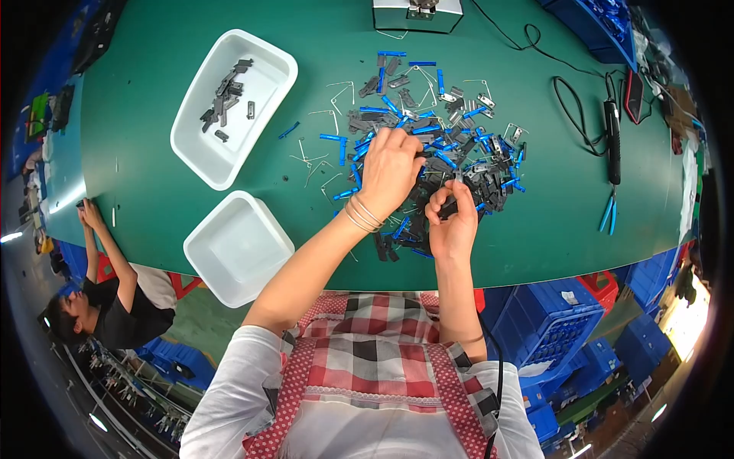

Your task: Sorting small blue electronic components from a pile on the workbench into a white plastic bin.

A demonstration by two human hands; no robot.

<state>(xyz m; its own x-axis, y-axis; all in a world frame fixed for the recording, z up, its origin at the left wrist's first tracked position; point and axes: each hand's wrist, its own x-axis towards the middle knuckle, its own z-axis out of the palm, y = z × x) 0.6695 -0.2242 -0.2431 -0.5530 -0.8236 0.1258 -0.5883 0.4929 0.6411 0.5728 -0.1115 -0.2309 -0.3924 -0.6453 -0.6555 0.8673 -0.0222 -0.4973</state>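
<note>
A loose heap of small parts lies in front of me: black plastic pieces (489, 183), blue rods (426, 130), small metal plates and thin bent wires (334, 122). My left hand (388, 170) reaches over the heap's left side. Its fingers curl down among the parts, and the tips are hidden, so what they pinch does not show. Near the heap's front edge, my right hand (455, 226) is turned partly palm up. A small grey metal piece (459, 176) sticks up at its thumb and fingertip, which are pressed together.
On the left stand a white tray (284, 73) with several black parts and a square white tub (200, 241). A black-handled corded tool (613, 141) and blue-handled pliers (608, 214) lie right. A box-shaped device (418, 17) stands at the back. Another person (115, 306) sits far left.
</note>
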